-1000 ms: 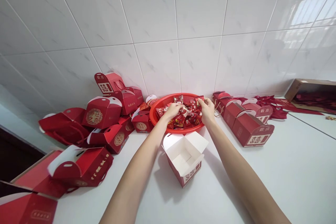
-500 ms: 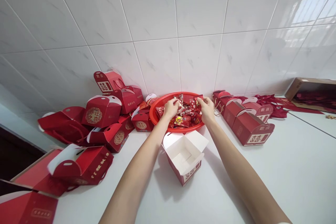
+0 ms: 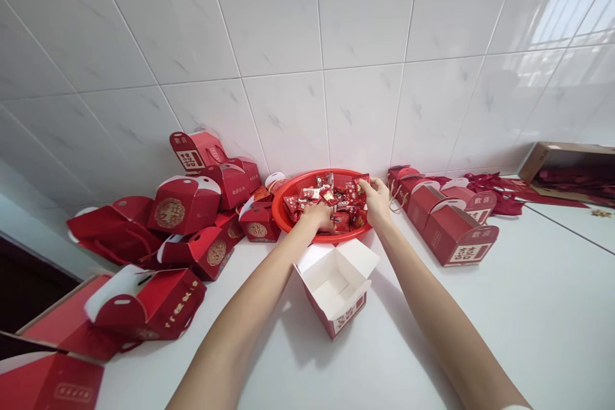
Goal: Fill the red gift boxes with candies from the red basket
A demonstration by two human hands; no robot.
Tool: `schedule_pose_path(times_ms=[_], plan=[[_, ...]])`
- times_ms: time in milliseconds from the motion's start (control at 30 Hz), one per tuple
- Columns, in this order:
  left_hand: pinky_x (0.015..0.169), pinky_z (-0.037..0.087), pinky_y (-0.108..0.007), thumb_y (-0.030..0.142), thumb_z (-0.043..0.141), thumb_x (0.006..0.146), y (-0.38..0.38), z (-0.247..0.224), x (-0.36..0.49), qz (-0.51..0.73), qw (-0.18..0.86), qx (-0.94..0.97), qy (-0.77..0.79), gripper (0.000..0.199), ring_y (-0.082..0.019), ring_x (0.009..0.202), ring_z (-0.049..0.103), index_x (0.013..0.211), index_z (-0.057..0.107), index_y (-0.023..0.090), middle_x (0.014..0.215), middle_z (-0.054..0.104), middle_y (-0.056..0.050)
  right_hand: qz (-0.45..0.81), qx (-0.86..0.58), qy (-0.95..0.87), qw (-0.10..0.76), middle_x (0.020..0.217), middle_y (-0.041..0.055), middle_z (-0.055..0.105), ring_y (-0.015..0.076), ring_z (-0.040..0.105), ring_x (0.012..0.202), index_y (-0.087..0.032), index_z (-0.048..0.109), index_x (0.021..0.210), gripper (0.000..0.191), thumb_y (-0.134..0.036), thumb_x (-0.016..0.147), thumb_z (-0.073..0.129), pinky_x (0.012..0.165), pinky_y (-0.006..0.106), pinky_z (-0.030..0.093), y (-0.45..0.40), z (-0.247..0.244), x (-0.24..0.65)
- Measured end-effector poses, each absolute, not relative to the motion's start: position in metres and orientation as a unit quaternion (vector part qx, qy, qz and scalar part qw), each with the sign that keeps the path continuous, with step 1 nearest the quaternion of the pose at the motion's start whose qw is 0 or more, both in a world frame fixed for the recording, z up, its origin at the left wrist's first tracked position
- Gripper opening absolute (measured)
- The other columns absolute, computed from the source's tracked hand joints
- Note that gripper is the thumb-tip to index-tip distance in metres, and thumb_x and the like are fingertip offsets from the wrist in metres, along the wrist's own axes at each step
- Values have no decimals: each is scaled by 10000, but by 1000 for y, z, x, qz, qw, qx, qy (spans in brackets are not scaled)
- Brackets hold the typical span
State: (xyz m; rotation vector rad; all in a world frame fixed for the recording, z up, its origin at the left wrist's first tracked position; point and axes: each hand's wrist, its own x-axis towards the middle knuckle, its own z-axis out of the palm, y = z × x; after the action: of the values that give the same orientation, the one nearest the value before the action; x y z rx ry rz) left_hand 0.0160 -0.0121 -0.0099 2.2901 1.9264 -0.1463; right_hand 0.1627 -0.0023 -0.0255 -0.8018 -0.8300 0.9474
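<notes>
A red plastic basket [image 3: 284, 221] filled with red-wrapped candies [image 3: 342, 223] stands against the wall. My left hand [image 3: 321, 215] reaches down among the candies at the near side, its fingertips hidden by the hand and wrappers. At the right rim, my right hand [image 3: 377, 201] is closed, pinching a red candy packet [image 3: 362, 180] between thumb and fingers. Just in front of the basket, between my forearms, stands an open red gift box [image 3: 331, 291] with a white inside. Its flaps are spread, and no candy shows in it.
Several red gift boxes [image 3: 185, 205] are heaped at the left. More closed boxes [image 3: 454, 234] stand in a row at the right. Behind them are dark red ribbons [image 3: 497, 189] and a cardboard carton [image 3: 535, 163]. A tiled wall [image 3: 288, 115] bounds the white table.
My left hand has moved down and slightly right, deeper into the candies, uncovering those behind it. My right hand has stayed at the basket's right rim with the packet.
</notes>
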Motion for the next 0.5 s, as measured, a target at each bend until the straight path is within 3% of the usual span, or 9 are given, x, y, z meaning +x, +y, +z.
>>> schedule_pose_path(times_ms=[133, 333, 500], plan=[[1014, 436, -504, 453, 833, 597, -9, -7, 14, -69, 74, 684, 722, 635, -417, 1213, 595, 1162, 710, 191, 1304, 655, -214, 431, -366, -379, 733, 722, -18, 659, 182, 598, 740, -220, 603, 743, 232, -383, 619, 712, 690, 311, 478, -2, -26, 164], [1005, 438, -509, 252, 838, 593, 3, -16, 4, -32, 117, 657, 744, 488, -440, 1226, 588, 1066, 755, 169, 1262, 667, -250, 437, -368, -389, 723, 738, -14, 664, 187, 602, 752, -219, 603, 759, 244, -389, 627, 717, 693, 309, 473, -1, -27, 166], [1009, 433, -558, 118, 862, 473, 5, -18, 6, -66, 131, 658, 739, 597, -490, 1237, 562, 1060, 771, 178, 1300, 644, -256, 432, -366, -393, 724, 737, -9, 676, 186, 601, 742, -218, 606, 749, 235, -393, 628, 706, 682, 308, 471, -2, -26, 164]])
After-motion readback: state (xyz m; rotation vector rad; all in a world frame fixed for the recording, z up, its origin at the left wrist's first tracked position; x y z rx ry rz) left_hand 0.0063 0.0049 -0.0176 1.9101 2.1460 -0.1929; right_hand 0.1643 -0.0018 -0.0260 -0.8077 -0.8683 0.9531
